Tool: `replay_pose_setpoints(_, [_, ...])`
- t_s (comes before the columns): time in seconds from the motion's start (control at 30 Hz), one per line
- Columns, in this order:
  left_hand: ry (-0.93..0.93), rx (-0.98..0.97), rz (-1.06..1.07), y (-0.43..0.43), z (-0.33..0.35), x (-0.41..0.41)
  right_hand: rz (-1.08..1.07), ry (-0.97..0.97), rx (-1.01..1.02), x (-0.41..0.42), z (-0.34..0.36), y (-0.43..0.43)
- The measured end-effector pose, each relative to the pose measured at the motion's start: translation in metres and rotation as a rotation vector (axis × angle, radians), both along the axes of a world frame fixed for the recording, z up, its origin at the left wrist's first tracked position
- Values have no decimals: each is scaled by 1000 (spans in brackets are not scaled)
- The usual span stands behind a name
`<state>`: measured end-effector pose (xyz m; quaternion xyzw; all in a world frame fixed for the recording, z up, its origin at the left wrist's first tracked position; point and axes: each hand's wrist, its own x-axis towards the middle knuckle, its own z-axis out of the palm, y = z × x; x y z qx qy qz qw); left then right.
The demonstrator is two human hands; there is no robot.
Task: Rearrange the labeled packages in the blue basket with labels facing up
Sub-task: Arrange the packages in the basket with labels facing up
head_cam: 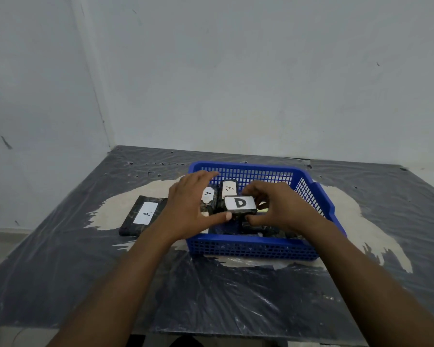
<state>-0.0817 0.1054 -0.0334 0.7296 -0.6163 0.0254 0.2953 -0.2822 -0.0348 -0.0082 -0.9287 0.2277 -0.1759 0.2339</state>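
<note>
Fingers (254, 194) of both hands clamp the D package (240, 206) at frame centre, its long axis crosswise between left hand (189, 204) and right hand (278, 205), label up, above the blue basket (248, 249).

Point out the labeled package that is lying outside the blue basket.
It is the A package flat on the table, left of the blue basket, label up. The other two A packages and the D package are inside or over the basket.
</note>
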Motion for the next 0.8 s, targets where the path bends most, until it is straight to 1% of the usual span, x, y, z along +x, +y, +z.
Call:
replay_pose_setpoints(0.07, [179,-15,82,2,-8,-1,-48,85,36,4,-5,-1])
replay_pose_setpoints(0.13, [383,-108,146,3,-12,-6,-61,116,58,10,-12,-1])
replay_pose_setpoints(0.2, [493,-135,204,4,-14,-9,-72,130,57,17,-19,-1])
replay_pose_setpoints(0.37, [529,-56,238,4,-18,-6,-69,206,7,33,-29,-2])
replay_pose_setpoints(0.57, [489,-62,247,3,-20,-4,-43,252,-39,32,-23,1])
replay_pose_setpoints(0.67, [482,-47,249,3,-21,-5,101,210,-119,27,-13,4])
replay_pose_setpoints(0.73, [472,-40,261,3,-21,-5,258,299,-124,30,-8,7])
replay_pose_setpoints(0.8, [467,-26,268,3,-20,-4,342,425,-161,37,-7,10])
